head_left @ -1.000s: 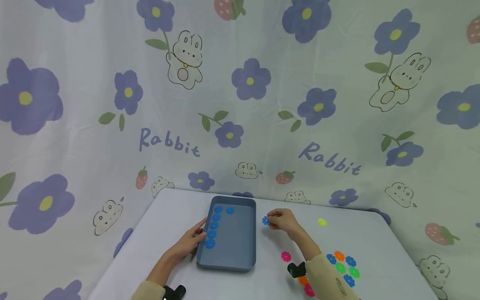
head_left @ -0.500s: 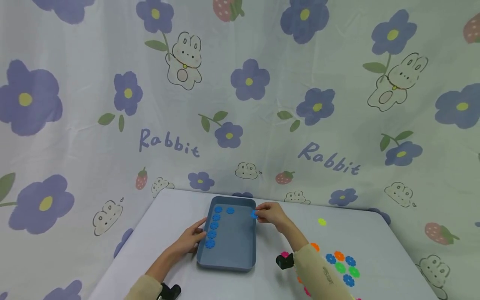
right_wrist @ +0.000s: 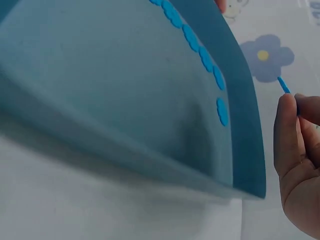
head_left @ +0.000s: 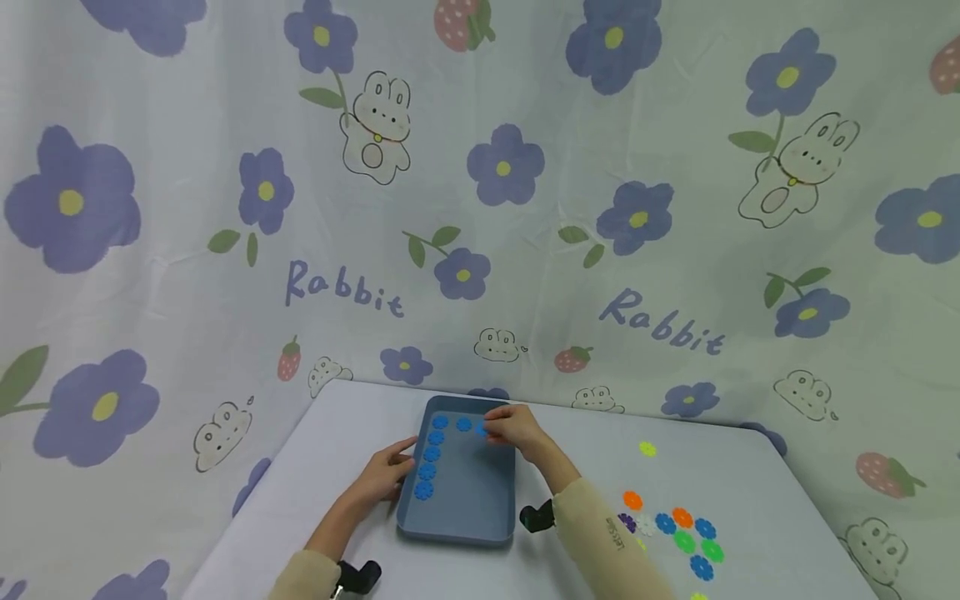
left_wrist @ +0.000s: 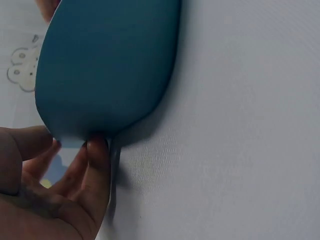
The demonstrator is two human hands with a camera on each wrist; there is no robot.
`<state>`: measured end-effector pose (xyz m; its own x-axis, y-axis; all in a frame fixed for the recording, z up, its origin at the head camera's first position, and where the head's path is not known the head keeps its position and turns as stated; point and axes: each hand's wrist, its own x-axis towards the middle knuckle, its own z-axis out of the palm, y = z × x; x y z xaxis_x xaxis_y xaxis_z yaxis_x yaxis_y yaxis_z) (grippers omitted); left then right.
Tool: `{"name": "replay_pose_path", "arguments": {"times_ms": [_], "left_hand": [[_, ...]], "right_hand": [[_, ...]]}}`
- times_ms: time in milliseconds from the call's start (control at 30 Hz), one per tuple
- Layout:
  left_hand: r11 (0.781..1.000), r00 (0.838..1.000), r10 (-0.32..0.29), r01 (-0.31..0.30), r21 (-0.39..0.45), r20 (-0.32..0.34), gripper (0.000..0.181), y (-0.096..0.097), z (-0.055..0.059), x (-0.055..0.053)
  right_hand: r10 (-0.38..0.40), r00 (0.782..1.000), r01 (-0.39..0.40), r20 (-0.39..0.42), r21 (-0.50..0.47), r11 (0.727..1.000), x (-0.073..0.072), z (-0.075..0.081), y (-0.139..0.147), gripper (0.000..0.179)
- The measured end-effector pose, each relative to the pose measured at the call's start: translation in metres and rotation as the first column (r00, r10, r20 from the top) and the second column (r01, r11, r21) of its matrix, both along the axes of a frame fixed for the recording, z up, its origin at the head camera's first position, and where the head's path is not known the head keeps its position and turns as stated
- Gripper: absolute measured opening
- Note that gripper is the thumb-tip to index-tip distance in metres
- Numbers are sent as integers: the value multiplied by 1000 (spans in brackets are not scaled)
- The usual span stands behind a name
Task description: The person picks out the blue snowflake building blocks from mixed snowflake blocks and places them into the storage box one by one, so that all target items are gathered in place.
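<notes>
In the head view a grey-blue tray lies on the white table. Flower-shaped blue plastic discs form a column along its left side, with one more blue disc in the top row. My left hand holds the tray by its left side; the left wrist view has thumb and fingers at the rim. Over the tray's far right part, my right hand pinches another blue disc. That pinched disc shows edge-on in the right wrist view, above the tray wall.
Right of the tray, loose discs lie on the table: a yellow disc, an orange disc, a green disc, a purple disc and several others. The right sleeve passes beside them. A patterned curtain hangs behind.
My right hand has carried the blue disc leftward from beside the tray, across its right rim, to over the top row. The left hand has stayed at the tray's side.
</notes>
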<state>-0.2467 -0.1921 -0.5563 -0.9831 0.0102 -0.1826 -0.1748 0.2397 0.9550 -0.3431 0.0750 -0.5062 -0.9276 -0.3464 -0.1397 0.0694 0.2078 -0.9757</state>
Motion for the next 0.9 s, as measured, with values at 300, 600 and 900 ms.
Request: {"name": "replay_pose_path", "arguments": {"times_ms": [300,600,900], "left_hand": [[1000,1000,-3,3,19,-16,49,2,-2,5],[1000,1000,-16,16,1,-26,50,3,-5,2],[1000,1000,-16,16,-5,-6,51,3,-2,5]], "right_hand": [[4,1000,-3,19,-15,1000,-2,-9,-25,27],[-86,994,89,73,-39,995,-6,-24,-31,18],[-102,992,104,70,-30,994,-4,-29,-39,15]]}}
